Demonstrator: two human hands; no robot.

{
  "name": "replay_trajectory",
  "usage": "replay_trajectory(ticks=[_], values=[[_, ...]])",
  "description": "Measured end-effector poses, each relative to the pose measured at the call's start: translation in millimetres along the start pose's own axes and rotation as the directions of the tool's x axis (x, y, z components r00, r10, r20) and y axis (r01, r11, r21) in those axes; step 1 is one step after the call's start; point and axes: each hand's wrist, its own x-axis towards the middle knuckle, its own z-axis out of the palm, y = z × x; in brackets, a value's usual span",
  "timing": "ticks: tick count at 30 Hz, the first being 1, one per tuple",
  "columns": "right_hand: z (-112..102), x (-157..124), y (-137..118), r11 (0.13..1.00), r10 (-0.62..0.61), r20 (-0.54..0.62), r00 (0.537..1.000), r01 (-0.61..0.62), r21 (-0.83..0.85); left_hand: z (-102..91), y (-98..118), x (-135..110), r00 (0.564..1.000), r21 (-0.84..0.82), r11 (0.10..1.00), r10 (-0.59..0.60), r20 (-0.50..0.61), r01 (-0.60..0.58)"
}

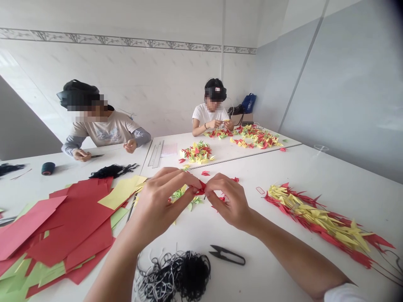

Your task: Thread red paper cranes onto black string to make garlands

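Observation:
My left hand (165, 201) and my right hand (229, 200) meet over the middle of the table. Both pinch a small folded red paper piece (200, 189), which looks like an origami crane; my fingers cover much of it. Behind and beneath my hands lie loose red, yellow and green folded pieces, partly hidden, including a green one (195, 201). Closer to me rest black thread snips (229, 255) and a tangled heap of black and white cord (192, 274).
Red, yellow and green paper sheets (72, 222) spread over the left side. Strung red and yellow cranes (321, 220) lie at right. Across the table are a crane pile (197, 153), black thread (113, 171), a spool (48, 168) and two people (107, 130) working, both in headsets.

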Motion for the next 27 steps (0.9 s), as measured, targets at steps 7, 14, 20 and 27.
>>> replay_trajectory(ticks=[7,14,20,27], values=[[-2.1,-1.5,-0.8,0.998,0.016,-0.02,1.0,-0.017,-0.066,1.0,-4.0,1.5,0.999,0.029,0.998,0.053,-0.007,-0.053],[-10.6,2.9,-10.1,0.977,0.209,0.129,0.969,-0.212,0.01,4.0,1.1,0.4,0.995,0.085,0.993,0.076,0.06,-0.08],[-10.5,5.0,-0.5,0.942,0.32,0.242,0.916,-0.336,0.027,-2.1,-0.8,0.4,0.998,0.088,0.994,0.056,0.011,-0.057],[-5.6,-7.8,30.0,0.888,0.46,0.619,0.637,-0.325,-0.325,-16.4,-2.0,-1.8,0.982,-0.239,0.954,-0.186,0.001,0.181]])
